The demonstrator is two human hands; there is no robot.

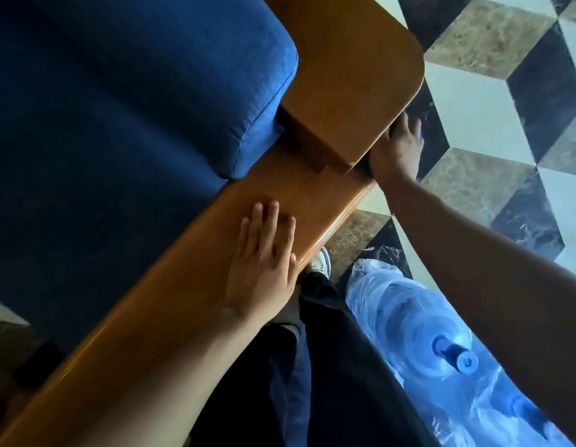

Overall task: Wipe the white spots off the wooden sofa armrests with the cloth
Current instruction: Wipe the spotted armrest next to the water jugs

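A: Grip status?

B: Right hand (397, 146) is at the outer edge of the upper wooden armrest (351, 79), fingers tucked under it. Can't tell what it holds; the cloth isn't clearly visible, just something dark at the fingers.

A: Left?

B: Left hand (264, 262) lies flat, fingers straight, palm down on the lower wooden rail (170, 285). Holds nothing.

A: Surroundings?

B: Blue cushion (125, 98) just beside the armrest. Water bottles (425, 343) in clear plastic on the patterned tile floor (492, 101), near the person's dark trousers (338, 366).
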